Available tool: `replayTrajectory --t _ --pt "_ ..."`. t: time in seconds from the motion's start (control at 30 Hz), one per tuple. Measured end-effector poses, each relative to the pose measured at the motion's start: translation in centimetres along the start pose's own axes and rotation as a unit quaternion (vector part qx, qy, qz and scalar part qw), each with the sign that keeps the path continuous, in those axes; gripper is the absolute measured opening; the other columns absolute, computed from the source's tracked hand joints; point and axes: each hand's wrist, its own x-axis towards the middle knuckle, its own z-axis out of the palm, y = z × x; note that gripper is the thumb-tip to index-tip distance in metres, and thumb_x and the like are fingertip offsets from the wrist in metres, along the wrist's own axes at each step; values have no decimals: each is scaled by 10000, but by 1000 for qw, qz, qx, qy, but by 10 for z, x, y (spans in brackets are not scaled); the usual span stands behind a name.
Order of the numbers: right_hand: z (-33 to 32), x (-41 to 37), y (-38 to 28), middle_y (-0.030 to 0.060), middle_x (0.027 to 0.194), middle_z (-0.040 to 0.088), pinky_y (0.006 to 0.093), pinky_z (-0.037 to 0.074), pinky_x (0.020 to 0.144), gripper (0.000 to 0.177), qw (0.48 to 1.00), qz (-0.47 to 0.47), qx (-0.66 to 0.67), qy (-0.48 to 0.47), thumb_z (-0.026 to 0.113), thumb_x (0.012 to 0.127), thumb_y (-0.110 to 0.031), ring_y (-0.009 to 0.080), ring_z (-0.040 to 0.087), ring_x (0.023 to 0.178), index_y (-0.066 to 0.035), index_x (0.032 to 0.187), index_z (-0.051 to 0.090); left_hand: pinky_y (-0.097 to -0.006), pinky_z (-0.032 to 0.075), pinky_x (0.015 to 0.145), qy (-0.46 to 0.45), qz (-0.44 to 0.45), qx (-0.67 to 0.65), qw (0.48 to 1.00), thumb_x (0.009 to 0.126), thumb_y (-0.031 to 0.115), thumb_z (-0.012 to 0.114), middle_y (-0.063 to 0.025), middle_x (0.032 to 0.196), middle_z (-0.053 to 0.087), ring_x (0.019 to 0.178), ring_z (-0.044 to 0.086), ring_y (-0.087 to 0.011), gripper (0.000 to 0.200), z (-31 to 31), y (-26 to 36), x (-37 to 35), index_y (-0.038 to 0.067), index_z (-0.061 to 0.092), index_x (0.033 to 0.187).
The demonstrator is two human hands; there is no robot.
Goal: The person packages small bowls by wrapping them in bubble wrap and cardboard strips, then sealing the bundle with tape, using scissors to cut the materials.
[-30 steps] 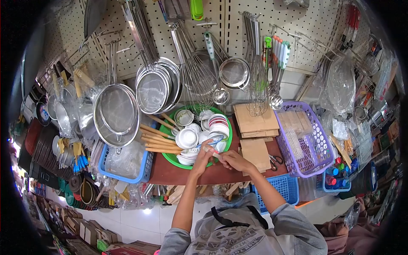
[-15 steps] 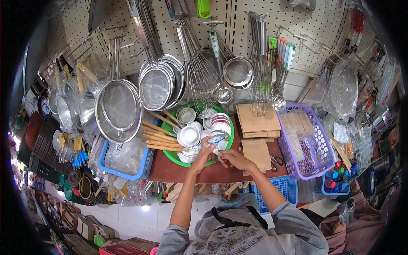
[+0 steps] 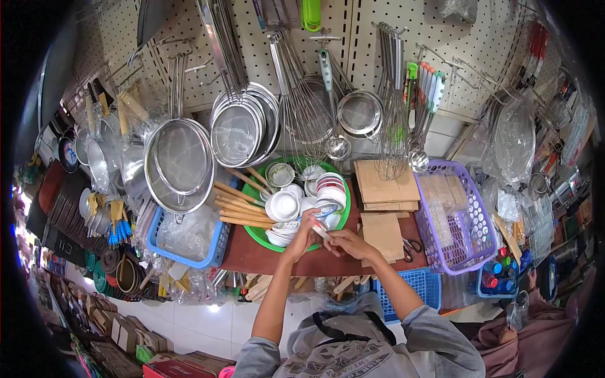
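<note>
My left hand (image 3: 304, 234) is closed around a white soup spoon (image 3: 322, 232) with a blue pattern, held over the front of a green basin (image 3: 254, 238). My right hand (image 3: 348, 244) pinches the lower end of its handle. Inside the basin lie white bowls (image 3: 282, 206), a stack of red-patterned dishes (image 3: 331, 189) and a stack of small white dishes (image 3: 282, 234). Several wooden handles (image 3: 242, 217) stick out over the basin's left rim. My fingers hide part of the spoon.
Brown cardboard pieces (image 3: 382, 237) and black scissors (image 3: 412, 248) lie right of the basin. A purple basket (image 3: 450, 265) stands farther right, a blue basket (image 3: 217, 242) to the left. Strainers (image 3: 179, 165) and whisks (image 3: 392, 145) hang above. A person's sleeve (image 3: 529, 334) shows lower right.
The view has shifted slightly, so the surroundings sit a little lower and to the right. Both hands stay together on the spoon, whose angle has changed slightly.
</note>
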Motion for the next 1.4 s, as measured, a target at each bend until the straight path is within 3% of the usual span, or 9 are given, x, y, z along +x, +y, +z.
replayTrajectory --t 0.13,0.33,0.53,0.73,0.83,0.93,1.03,1.13,1.4 --pt "2 1 2 -10 668 481 233 380 540 243 999 -17 -26 40 454 953 -197 77 459 595 -29 844 591 -312 477 696 -15 -1 0 1000 1001 382 508 -60 1052 508 866 542 -153 423 -3 -2 1 170 371 1340" --pt "-4 4 13 -12 666 481 221 360 521 236 998 13 -12 58 449 930 -178 70 436 570 -15 825 584 -320 477 706 10 55 162 985 1015 537 374 -59 1024 542 880 540 -161 521 -6 -13 2 142 372 1354" --pt "3 2 -6 -19 641 457 231 341 504 241 998 -1 -7 69 467 927 -182 71 415 546 -31 760 552 -324 483 722 -36 14 -21 999 1004 430 498 -48 1009 535 859 534 -151 490 -7 -3 -1 148 350 1376" --pt "-1 7 6 -24 630 450 223 337 503 259 996 15 -29 83 486 934 -192 72 408 551 -34 740 556 -376 494 781 6 44 135 990 979 566 429 -72 1094 547 984 569 -200 613 -3 -9 -3 138 340 1409" --pt "3 9 -10 -22 629 460 222 340 504 255 997 19 -8 77 495 931 -186 74 410 551 -30 740 560 -339 470 764 1 87 33 996 994 503 464 -31 1034 534 850 527 -153 543 -13 -17 5 176 324 1405" --pt "6 10 -24 -18 640 479 225 347 505 240 998 12 -13 59 499 925 -176 75 426 555 -21 757 573 -347 477 786 -34 59 -43 997 983 498 490 -28 1040 531 917 541 -164 563 -18 -14 4 166 321 1404" --pt "0 12 -17 -15 673 503 223 356 507 231 997 -10 -58 46 491 922 -178 72 445 565 -17 792 591 -352 479 793 -40 75 -56 995 974 552 461 -32 1031 526 999 549 -180 598 -15 -13 -1 145 339 1396" --pt "-5 15 -3 -13 703 518 222 363 508 227 997 0 -64 50 490 918 -185 67 454 573 -16 821 605 -358 477 793 19 113 79 990 970 617 387 -40 1030 543 1029 557 -192 640 -6 -18 -3 127 367 1383" --pt "-1 12 -24 -21 687 495 219 354 503 186 999 -10 -51 18 507 897 -161 60 439 565 -28 823 614 -369 504 821 -35 97 -57 993 985 511 461 -46 1065 520 1003 557 -181 559 -22 -16 -1 125 372 1379"
